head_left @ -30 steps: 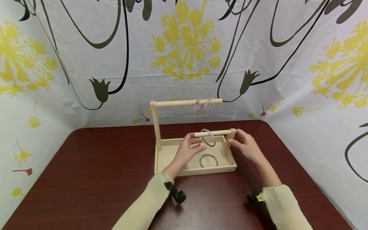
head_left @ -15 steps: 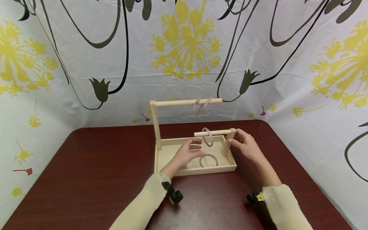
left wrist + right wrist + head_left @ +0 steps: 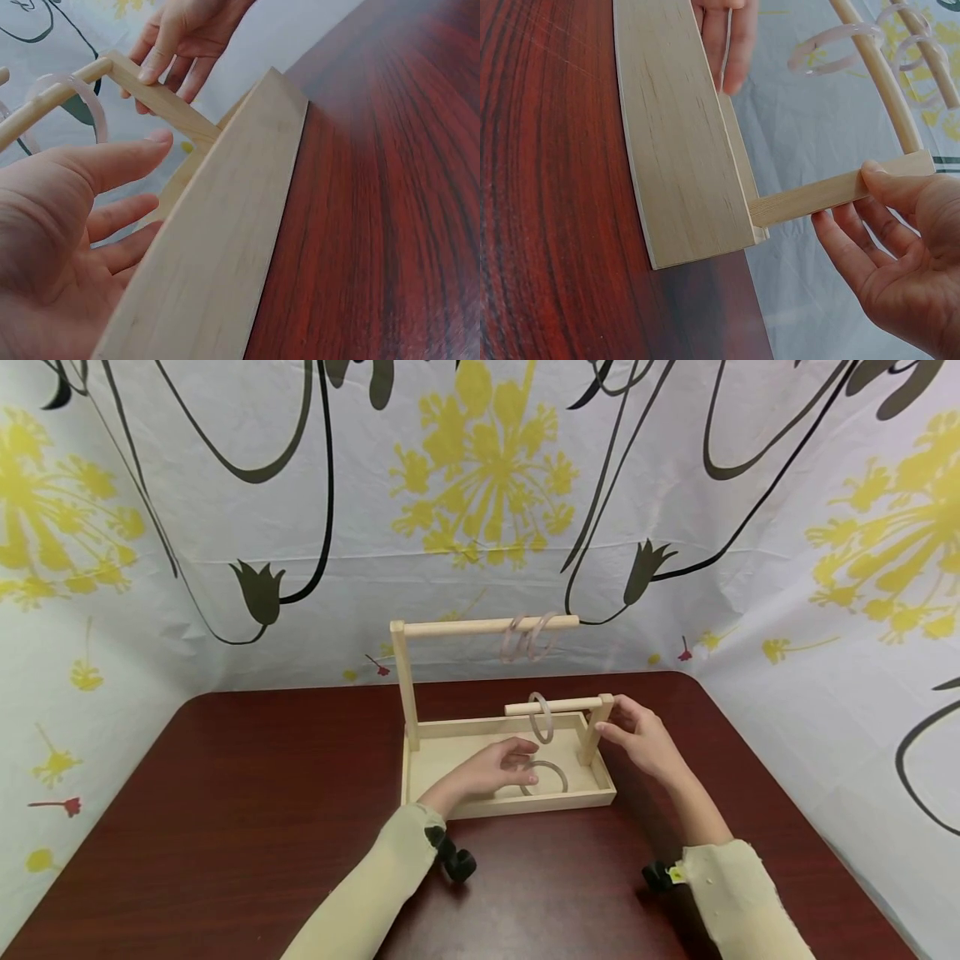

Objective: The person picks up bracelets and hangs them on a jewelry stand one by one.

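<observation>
On the dark red table, wooden bangle stand steadied by right hand, fingers curled on the short post. Down in the tray, left hand relaxed and uncurled, fingertips at the loose bangle lying flat. Likely trouble: slipping off the smooth ring, or knocking the hanging bangle off the low rod's free end.

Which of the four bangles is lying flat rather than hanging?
The bangle in the tray, flat on the floor beside the left hand. One other hangs on the low rod; two hang on the high rod.
</observation>
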`<state>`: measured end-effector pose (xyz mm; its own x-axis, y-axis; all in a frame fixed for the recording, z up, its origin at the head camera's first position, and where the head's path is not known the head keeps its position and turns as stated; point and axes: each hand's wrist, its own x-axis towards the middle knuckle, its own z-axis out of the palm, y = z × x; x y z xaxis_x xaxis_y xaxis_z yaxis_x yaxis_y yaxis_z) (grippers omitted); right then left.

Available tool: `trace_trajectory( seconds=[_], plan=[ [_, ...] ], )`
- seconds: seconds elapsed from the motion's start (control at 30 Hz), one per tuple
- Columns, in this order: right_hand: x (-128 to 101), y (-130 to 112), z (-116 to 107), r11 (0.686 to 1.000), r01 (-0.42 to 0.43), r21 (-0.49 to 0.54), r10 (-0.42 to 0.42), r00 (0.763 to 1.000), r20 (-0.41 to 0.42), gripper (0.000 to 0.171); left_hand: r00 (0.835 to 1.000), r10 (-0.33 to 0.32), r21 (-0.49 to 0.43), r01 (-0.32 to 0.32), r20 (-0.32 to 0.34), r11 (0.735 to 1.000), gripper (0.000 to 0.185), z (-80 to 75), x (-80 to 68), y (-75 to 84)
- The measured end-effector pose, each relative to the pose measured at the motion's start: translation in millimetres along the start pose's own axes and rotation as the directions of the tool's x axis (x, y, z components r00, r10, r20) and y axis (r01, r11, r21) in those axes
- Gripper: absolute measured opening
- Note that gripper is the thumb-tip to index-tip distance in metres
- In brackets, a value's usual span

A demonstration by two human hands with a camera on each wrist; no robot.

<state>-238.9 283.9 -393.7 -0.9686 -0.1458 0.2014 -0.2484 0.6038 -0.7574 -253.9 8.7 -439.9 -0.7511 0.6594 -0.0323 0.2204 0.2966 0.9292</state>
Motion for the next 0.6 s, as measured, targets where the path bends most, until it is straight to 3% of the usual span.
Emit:
trace_trajectory(
  seconds=[0.2,0.3,0.4,0.47,0.6],
  plan=[
    [-0.3,-1.0,-0.1,1.0,0.002,0.006,-0.002,1.0,-0.002,0.034,1.0,-0.005,0.068,0.005,0.003,0.998,0.064,2.3,1.0,-5.1],
    [-0.5,-0.9,-0.2,1.0,0.002,0.002,-0.002,1.0,-0.002,0.034,1.0,-0.002,0.187,0.004,-0.009,0.982,0.066,3.7,1.5,-6.4],
    [-0.9,-0.8,0.1,1.0,0.003,-0.004,-0.003,1.0,-0.002,0.034,1.0,0.012,0.344,-0.007,-0.011,0.939,0.065,5.0,1.4,-3.7],
    [-1.1,-0.8,0.4,1.0,0.004,-0.009,-0.004,1.0,-0.004,0.034,1.0,0.026,0.453,-0.022,-0.002,0.891,0.064,5.8,1.5,-0.8],
    [-1.3,-0.8,1.1,1.0,0.005,-0.015,-0.005,1.0,-0.011,0.033,0.998,0.052,0.565,-0.053,0.018,0.823,0.06,7.4,2.8,4.3]
  ],
)
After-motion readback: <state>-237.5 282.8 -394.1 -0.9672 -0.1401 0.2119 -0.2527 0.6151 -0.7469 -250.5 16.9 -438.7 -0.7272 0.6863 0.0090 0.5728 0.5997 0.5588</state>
